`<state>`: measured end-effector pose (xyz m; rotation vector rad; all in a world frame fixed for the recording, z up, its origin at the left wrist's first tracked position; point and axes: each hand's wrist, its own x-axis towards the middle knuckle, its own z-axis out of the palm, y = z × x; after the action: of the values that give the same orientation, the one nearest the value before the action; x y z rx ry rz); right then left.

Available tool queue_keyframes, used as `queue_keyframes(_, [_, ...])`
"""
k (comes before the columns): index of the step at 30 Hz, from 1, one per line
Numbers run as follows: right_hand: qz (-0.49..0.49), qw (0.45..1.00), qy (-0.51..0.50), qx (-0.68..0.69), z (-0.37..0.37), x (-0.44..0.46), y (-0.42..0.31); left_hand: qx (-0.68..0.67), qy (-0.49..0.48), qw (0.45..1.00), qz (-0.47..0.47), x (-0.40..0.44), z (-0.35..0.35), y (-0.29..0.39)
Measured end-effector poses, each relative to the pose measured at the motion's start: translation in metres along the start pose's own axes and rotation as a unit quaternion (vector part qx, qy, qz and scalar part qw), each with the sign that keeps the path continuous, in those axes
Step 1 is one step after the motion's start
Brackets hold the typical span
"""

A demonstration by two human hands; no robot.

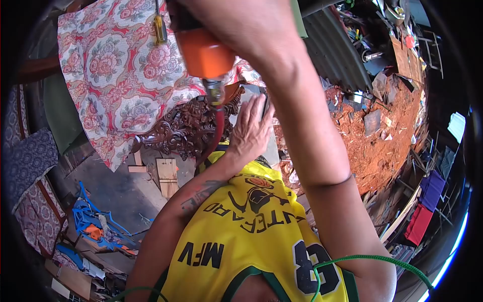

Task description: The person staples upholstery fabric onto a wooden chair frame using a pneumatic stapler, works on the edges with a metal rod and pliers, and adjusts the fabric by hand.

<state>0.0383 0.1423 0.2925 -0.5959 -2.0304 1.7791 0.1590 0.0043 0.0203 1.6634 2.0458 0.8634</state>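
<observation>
At the top, my right hand [229,17] is closed around an orange tool [206,53], its fingers partly hidden. A metal fitting [214,91] joins the tool to a red hose [218,128] that runs down toward my yellow shirt. My left hand [251,128] lies below and right of the fitting, with a dark slim object [264,106] between its fingers. Left of this hand is a carved dark wooden piece [183,128]. Floral fabric [131,68] in red and white spreads above the carving, and a yellow-handled screwdriver [160,30] rests on it.
Wood pieces [167,176] lie on the grey floor at left, near blue straps [95,216]. More patterned upholstery [37,211] stands at far left. Reddish ground [372,151] with scraps and a corrugated sheet [334,48] are at right. A green cord [377,257] crosses my arm.
</observation>
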Motion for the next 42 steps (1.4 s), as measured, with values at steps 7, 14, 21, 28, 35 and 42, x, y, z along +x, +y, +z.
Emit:
queue_keyframes(7, [0.009,0.988,0.156,0.002,-0.103,-0.105,0.024,-0.406,-0.494,0.767,-0.051,-0.065,-0.150,-0.026])
queue_keyframes(14, [0.229,0.945,0.204,-0.119,-0.090,-0.183,0.076,-0.087,0.119,0.977,0.157,0.132,-0.194,-0.084])
queue_keyframes(21, [0.287,0.935,0.173,-0.112,-0.039,-0.171,0.130,0.093,-0.258,0.897,0.347,0.282,-0.094,-0.110])
queue_keyframes(28, [0.343,0.919,0.141,-0.137,-0.032,-0.139,0.145,0.113,-0.411,0.857,0.289,0.295,-0.120,-0.078])
queue_keyframes(35, [0.342,0.918,0.156,-0.125,-0.026,-0.123,0.164,0.095,-0.457,0.833,0.297,0.294,-0.119,-0.082])
queue_keyframes(42, [0.392,0.889,0.181,-0.152,-0.022,-0.125,0.165,0.090,-0.416,0.839,0.339,0.283,-0.099,-0.087])
